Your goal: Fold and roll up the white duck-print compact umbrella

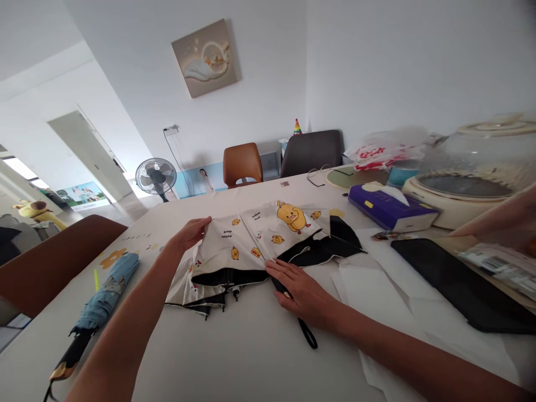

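A white umbrella [247, 234] with yellow duck prints and a black lining lies on the table, its canopy loosely collapsed and partly spread. My left hand [193, 231] pinches the canopy's left edge between thumb and fingers. At the near edge, my right hand [299, 290] is closed around the black handle, fingertips against the fabric. A black wrist strap [309, 335] hangs out below that hand. Dark rib ends show along the canopy's lower left. To the left of my left forearm lies a blue folded umbrella [104, 293] with a black handle.
A black tablet-like slab [460, 285] and white paper sheets [377, 312] lie at the right. Behind them are a purple tissue box [389, 206] and a round clear-lidded appliance [481, 167]. Eyeglasses [316, 177] rest near the far edge, with chairs [243, 162] beyond.
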Demonstrator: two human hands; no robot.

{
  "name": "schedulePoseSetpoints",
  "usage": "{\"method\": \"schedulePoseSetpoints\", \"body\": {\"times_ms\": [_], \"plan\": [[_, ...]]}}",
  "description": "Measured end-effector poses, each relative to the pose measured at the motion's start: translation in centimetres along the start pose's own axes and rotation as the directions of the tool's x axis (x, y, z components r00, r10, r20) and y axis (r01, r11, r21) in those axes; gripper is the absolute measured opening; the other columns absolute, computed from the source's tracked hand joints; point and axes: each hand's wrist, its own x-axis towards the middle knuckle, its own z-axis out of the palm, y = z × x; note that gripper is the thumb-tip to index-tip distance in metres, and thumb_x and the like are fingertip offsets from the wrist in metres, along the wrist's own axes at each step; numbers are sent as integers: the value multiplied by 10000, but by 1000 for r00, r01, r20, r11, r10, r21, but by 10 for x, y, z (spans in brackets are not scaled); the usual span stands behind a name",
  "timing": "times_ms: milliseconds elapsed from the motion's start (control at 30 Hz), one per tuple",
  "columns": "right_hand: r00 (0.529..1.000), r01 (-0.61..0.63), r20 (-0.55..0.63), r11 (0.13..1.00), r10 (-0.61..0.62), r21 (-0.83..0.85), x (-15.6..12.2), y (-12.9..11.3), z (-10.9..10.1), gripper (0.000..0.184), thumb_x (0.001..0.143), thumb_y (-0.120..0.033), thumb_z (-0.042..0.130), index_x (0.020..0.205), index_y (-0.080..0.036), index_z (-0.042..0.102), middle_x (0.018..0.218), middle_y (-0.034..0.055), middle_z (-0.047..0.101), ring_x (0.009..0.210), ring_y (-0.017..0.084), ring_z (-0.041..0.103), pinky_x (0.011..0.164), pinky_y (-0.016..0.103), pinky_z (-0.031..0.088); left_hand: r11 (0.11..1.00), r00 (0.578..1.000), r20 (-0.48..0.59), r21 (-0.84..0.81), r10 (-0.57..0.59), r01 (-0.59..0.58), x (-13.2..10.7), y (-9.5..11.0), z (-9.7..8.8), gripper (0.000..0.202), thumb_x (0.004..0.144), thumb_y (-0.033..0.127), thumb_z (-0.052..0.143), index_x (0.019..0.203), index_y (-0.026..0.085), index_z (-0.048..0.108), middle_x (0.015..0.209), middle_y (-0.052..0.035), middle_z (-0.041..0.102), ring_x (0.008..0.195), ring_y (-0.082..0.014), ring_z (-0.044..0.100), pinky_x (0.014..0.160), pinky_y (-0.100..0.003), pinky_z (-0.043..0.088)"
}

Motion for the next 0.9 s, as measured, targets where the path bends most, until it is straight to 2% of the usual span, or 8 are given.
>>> {"method": "schedulePoseSetpoints", "body": {"times_ms": [167,300,367,500,633,733,833,900], "plan": [[1000,9,-18,1000,-9,-8,0,1,2,510,824,-220,455,1331,-191,401,1398,66,380,1297,223,316,1049,438,317,997,994,84,4,-72,72,-4,-8,-16,287,633,342,707,811,130,631,771,-29,602,692,-115,538,653,-252,436],[1000,-3,-4,1000,3,-24,0,0,1,517,812,-203,455,1326,-182,404,1398,61,381,1289,215,330,1044,421,330,980,973,140,104,-183,169,-5,-4,-29,250,605,292,738,763,135,624,665,3,570,565,-71,493,581,-216,415],[1000,-14,0,999,14,-32,1,-1,1,512,811,-200,453,1320,-174,409,1394,63,386,1279,208,348,1039,411,339,973,963,158,104,-220,205,-7,0,-31,247,600,277,746,760,141,615,675,0,577,558,-74,502,587,-226,431],[1000,-13,6,999,13,-36,1,-2,0,492,820,-208,446,1309,-170,422,1395,65,384,1273,200,358,1040,400,338,982,970,157,7,-186,187,-13,12,-28,255,610,258,748,806,150,625,799,-31,618,698,-121,573,695,-270,477],[1000,-5,0,999,5,-38,0,-2,0,488,831,-223,437,1316,-172,414,1398,64,381,1275,197,354,1046,396,329,981,975,124,-41,-185,191,-18,13,-28,278,585,210,765,825,126,652,827,-53,627,719,-126,570,701,-259,484],[1000,-9,12,999,9,-33,0,-4,-2,494,823,-210,440,1315,-164,416,1397,66,381,1273,195,357,1044,389,333,980,976,112,-46,-186,192,-18,9,-32,278,578,222,772,811,124,659,817,-47,624,718,-117,560,698,-244,478],[1000,-8,2,1000,8,-22,0,-5,-4,501,814,-195,445,1313,-161,417,1393,69,388,1269,191,363,1037,385,340,970,964,122,90,-234,224,-17,6,-34,273,597,308,757,755,110,655,733,-42,602,664,-113,534,662,-251,470],[1000,-6,-3,1000,6,-14,0,-6,-4,501,813,-197,450,1311,-163,418,1389,72,393,1266,192,367,1033,386,343,966,966,129,159,-226,205,-16,5,-33,297,601,363,742,734,117,643,730,-43,596,672,-123,530,669,-270,470]]}}
